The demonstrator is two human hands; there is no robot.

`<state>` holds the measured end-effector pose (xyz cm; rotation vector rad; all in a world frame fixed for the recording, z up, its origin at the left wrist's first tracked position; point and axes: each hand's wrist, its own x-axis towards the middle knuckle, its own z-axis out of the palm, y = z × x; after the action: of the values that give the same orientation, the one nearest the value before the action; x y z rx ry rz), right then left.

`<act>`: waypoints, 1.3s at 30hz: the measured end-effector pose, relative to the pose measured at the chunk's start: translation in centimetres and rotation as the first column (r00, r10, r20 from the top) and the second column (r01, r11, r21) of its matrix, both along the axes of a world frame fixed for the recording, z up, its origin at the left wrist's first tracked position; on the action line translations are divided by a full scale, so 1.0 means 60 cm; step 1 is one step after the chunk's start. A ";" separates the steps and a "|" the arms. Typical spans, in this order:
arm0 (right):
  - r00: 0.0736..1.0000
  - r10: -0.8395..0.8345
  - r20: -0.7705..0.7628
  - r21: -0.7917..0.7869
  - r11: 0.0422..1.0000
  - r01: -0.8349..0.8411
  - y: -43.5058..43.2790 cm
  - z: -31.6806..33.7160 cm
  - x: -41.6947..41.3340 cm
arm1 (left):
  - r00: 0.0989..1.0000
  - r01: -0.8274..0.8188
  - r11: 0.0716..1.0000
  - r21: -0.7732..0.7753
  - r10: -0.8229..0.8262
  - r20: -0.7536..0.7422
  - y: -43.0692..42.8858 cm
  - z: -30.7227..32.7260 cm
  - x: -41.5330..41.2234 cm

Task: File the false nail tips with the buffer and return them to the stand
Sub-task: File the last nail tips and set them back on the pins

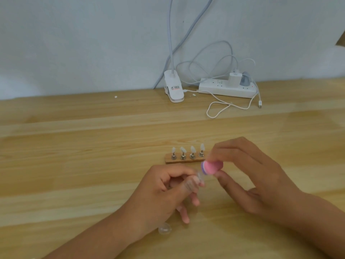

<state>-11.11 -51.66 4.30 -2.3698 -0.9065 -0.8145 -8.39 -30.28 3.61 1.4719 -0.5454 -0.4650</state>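
Left hand (168,189) pinching clear nail tip (199,177) just in front of stand (184,161), steadying it for filing. Right hand (248,176) gripping pink buffer (211,167), working its end at tip (contact blurred). Four tips (192,149) sitting on stand; spare tip (164,228) lying well in front of stand.

Pink buffer (211,166) against clear tip (200,177), near wooden stand (184,161)

This looks like a home desk set up as a small nail-craft corner. A pale wooden table (74,146) meets a plain white wall (74,43). Against the wall lies a power strip (214,86) with a charger (234,79) plugged in. Just left of the power strip stands a clip-on lamp base (173,88), and loose white cables (220,107) loop in front of it. Well in front of it, a little wooden stand (179,161) holds false nail tips (192,149).
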 end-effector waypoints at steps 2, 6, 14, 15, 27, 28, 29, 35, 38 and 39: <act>0.998 0.062 0.002 -0.065 0.996 -0.062 0.009 -0.003 -0.007 | 1.000 0.014 1.000 -0.001 -0.014 0.011 0.000 0.000 0.000; 1.000 -0.007 -0.011 -0.073 0.997 0.007 -0.003 0.000 0.004 | 1.000 0.013 1.000 -0.003 -0.013 0.001 0.003 0.000 0.001; 0.863 -0.462 -0.204 -0.321 0.864 0.387 -0.048 -0.005 0.026 | 0.999 0.002 1.000 -0.019 -0.003 -0.040 0.001 -0.002 0.002; 0.855 -0.468 -0.224 -0.325 0.863 0.387 -0.050 -0.004 0.024 | 0.999 -0.002 1.000 -0.016 0.001 -0.038 0.000 -0.003 0.002; 0.935 -0.037 -0.353 0.101 0.992 0.078 0.019 0.012 -0.007 | 0.998 0.038 0.999 -0.038 -0.040 -0.041 -0.003 -0.013 0.009; 0.934 -0.029 -0.356 0.112 0.991 0.074 0.020 0.011 -0.006 | 0.998 0.041 0.998 -0.043 -0.043 -0.044 -0.004 -0.014 0.009; 0.934 -0.022 -0.356 0.121 0.990 0.069 0.019 0.010 -0.004 | 0.998 0.043 0.998 -0.049 -0.045 -0.047 -0.004 -0.014 0.008; 0.933 0.003 -0.360 0.173 0.983 0.063 0.018 0.008 0.000 | 0.997 0.037 0.997 -0.067 -0.042 -0.070 -0.004 -0.013 0.008; 0.921 0.019 -0.390 0.223 0.972 0.074 0.015 0.012 0.001 | 0.995 0.031 0.997 -0.076 -0.038 -0.097 -0.003 -0.010 0.008; 0.918 0.016 -0.396 0.232 0.969 0.083 0.013 0.014 0.003 | 0.994 0.026 0.997 -0.077 -0.034 -0.104 -0.003 -0.009 0.007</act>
<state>-10.95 -50.90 5.13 -2.2195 -0.5628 -0.4036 -7.95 -30.46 3.08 1.3609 -0.4963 -0.5372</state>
